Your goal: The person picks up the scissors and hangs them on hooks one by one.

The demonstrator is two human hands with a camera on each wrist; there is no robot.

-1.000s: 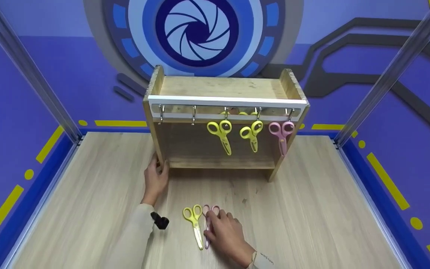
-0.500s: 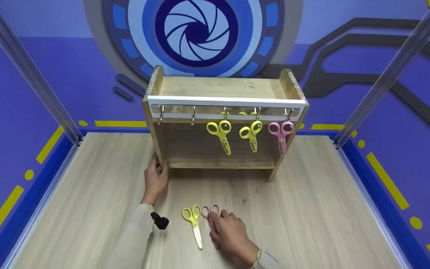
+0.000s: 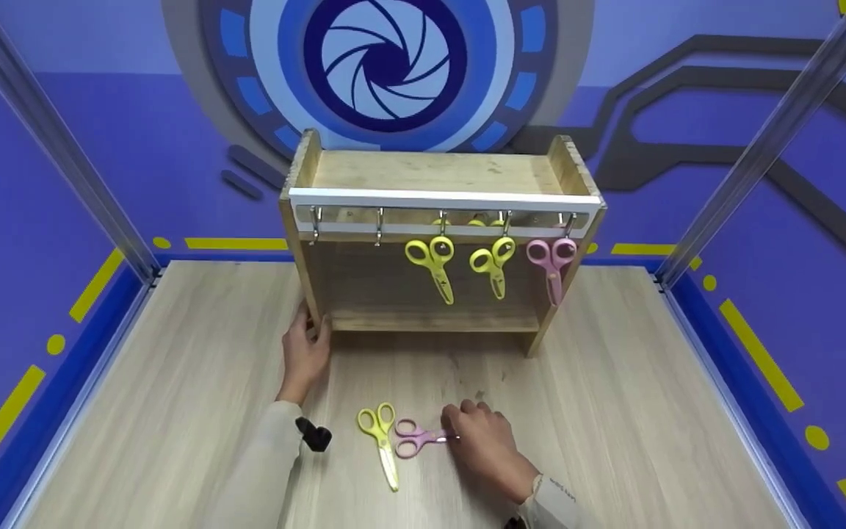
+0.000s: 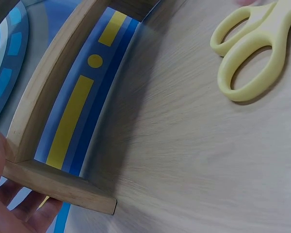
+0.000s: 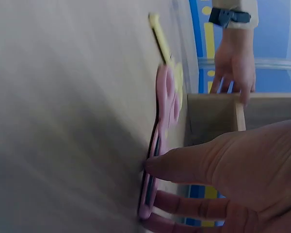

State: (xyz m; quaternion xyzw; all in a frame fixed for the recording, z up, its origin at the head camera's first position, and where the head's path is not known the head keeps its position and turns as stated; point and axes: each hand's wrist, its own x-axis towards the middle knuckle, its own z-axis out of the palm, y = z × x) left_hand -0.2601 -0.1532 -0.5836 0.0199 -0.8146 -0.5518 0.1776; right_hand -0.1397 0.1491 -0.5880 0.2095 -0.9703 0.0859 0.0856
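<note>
In the head view, my left hand (image 3: 304, 356) grips the lower left side panel of a small wooden shelf (image 3: 434, 170), thumb at the front and fingers outside. The thumb and fingers of my right hand (image 3: 485, 441) pinch a pair of pink scissors (image 3: 410, 448) by the blade end. These scissors lie sideways, loops pointing left; the right wrist view shows the thumb on the blades (image 5: 150, 191). Just left of them, yellow scissors (image 3: 386, 455) lie on the table with their loops toward the shelf. The loops of the yellow scissors (image 4: 252, 68) also show in the left wrist view.
A white rail with metal hooks (image 3: 379, 224) runs along the shelf's front. Two yellow scissors (image 3: 439, 272) (image 3: 498, 283) and one pink pair (image 3: 555, 275) hang from hooks on the right; the two left hooks are bare. Patterned blue walls (image 3: 26, 184) enclose the table.
My right hand has shifted right and turned the pink scissors from pointing toward me to lying sideways, blades to the right. The left hand stays on the shelf.
</note>
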